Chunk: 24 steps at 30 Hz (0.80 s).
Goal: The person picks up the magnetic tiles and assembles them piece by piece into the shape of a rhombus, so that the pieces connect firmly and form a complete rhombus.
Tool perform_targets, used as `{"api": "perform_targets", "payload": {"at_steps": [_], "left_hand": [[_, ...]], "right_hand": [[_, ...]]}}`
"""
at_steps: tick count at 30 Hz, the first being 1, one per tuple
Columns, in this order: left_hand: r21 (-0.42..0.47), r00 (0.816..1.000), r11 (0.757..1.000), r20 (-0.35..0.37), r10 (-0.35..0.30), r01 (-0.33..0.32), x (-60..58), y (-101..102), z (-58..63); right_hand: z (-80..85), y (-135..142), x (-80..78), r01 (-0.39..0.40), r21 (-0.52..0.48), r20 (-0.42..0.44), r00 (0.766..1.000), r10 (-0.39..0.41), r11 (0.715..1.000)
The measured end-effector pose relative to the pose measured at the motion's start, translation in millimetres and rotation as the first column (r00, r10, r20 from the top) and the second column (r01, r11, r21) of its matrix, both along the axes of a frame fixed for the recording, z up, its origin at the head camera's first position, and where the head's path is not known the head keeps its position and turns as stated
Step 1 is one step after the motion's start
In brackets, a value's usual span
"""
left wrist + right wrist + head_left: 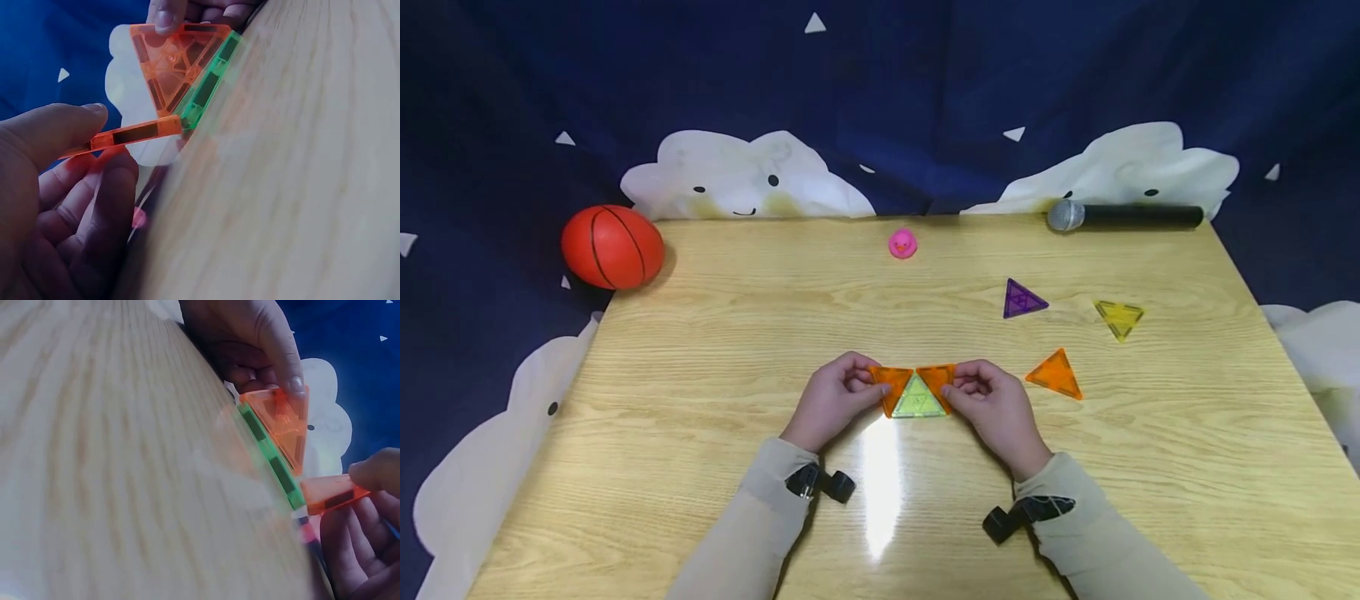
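- my left hand (pixel 835 397) pinches an orange triangle (pixel 898 380) by its outer side
- my right hand (pixel 1002 410) pinches a second orange triangle (pixel 935 378) likewise
- the green triangle (pixel 917 402) sits between my hands, touching both orange ones
- my forearms (pixel 743 533) angle inward over the tabletop (pixel 700 333)

I've got the gap betw. L hand (pixel 835 398) & R hand (pixel 997 408) plugged by L orange tile (pixel 896 382), green tile (pixel 916 402) & R orange tile (pixel 936 381). Straight ahead of them I see a free lane over the tabletop (pixel 880 308) up to pink duck (pixel 902 244). L of L hand's roomy, red ball (pixel 613 247) far fwd-L. R of R hand's tight: loose orange tile (pixel 1057 375) near, purple tile (pixel 1022 300) & yellow tile (pixel 1120 318) farther fwd-R.
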<state>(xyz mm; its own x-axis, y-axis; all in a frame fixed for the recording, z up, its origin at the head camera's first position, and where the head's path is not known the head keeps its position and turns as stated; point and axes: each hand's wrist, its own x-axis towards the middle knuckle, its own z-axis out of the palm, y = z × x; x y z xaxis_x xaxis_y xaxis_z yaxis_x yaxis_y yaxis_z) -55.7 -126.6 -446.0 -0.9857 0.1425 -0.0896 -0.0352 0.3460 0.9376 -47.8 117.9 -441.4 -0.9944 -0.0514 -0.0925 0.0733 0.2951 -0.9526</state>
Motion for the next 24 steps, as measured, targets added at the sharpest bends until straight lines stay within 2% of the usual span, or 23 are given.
{"api": "perform_targets", "payload": {"at_steps": [8,15,24], "left_hand": [[0.032,0.996,0.999,-0.093,-0.004,0.007,-2.0,5,-4.5],[0.063,0.981,0.998,-0.192,0.017,-0.005,-13.0,12,-3.3],[0.107,0.985,0.994,-0.169,0.038,-0.020,-20.9,18,-6.9]], "right_hand": [[-0.1,-3,-1.0,-0.022,-0.013,-0.067,0.998,0.021,1.000],[-1.3,-9,-15.8,-0.039,-0.013,-0.145,0.989,0.036,0.999],[-4.3,-14,-28.1,-0.051,-0.005,-0.190,0.980,0.049,0.999]]}}
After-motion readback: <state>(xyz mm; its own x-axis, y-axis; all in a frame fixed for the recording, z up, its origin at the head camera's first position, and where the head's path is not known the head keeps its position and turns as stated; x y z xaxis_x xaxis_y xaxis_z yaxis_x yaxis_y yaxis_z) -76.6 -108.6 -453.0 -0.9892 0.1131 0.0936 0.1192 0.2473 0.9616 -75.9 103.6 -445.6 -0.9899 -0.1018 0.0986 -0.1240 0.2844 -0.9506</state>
